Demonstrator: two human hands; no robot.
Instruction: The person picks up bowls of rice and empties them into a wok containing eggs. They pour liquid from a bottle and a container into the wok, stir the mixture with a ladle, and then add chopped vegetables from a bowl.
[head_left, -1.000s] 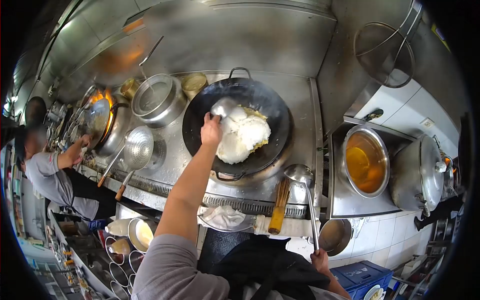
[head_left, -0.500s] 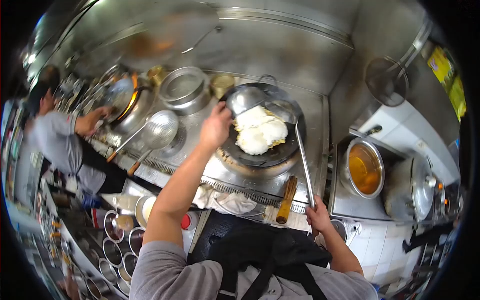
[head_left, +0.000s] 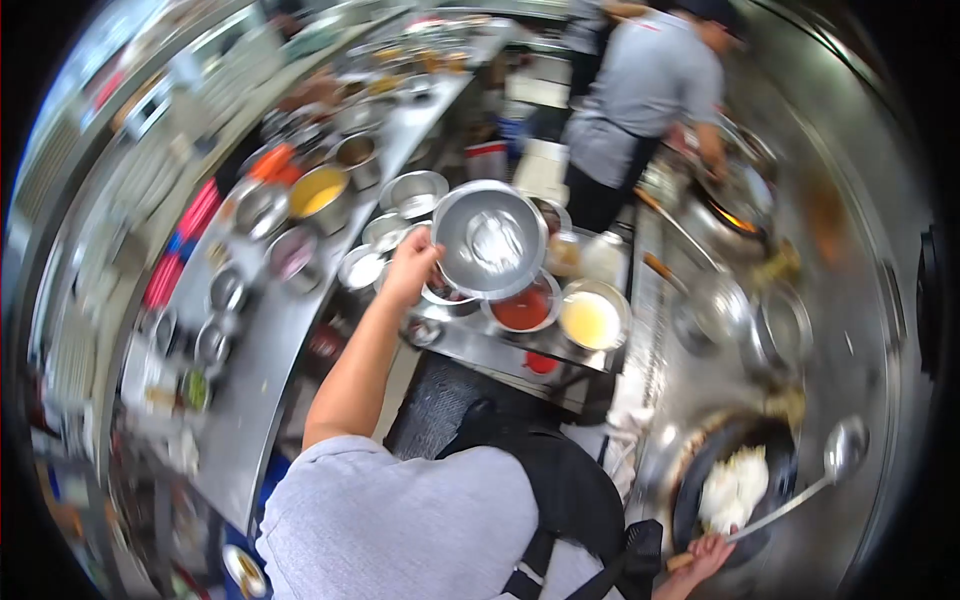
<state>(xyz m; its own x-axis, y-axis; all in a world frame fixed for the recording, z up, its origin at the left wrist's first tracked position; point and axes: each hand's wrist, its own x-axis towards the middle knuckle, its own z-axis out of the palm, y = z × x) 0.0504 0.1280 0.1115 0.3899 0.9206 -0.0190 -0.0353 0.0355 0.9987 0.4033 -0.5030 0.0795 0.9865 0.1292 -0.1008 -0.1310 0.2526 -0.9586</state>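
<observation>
My left hand [head_left: 413, 268] is closed on the rim of a round metal bowl [head_left: 490, 240], held out over the containers of sauces, its shiny inside facing up. In my right hand [head_left: 707, 555] is the handle of a long ladle [head_left: 848, 447]. The ladle's bowl is raised past the right side of the black wok [head_left: 690, 512], tilted away from me. Inside the wok lies a white mound of food [head_left: 736, 490] with yellowish edges, which looks like rice.
Below the held bowl stand containers of red sauce [head_left: 522, 308] and pale yellow liquid [head_left: 592, 319]. A long steel counter [head_left: 270, 370] with several pots runs along the left. A co-worker [head_left: 645, 80] stands at another wok ahead. A strainer [head_left: 712, 308] lies on the stove.
My view has turned left, away from the stove. My left hand has lifted the metal bowl from over the wok and swung it left. The ladle's bowl has left the food.
</observation>
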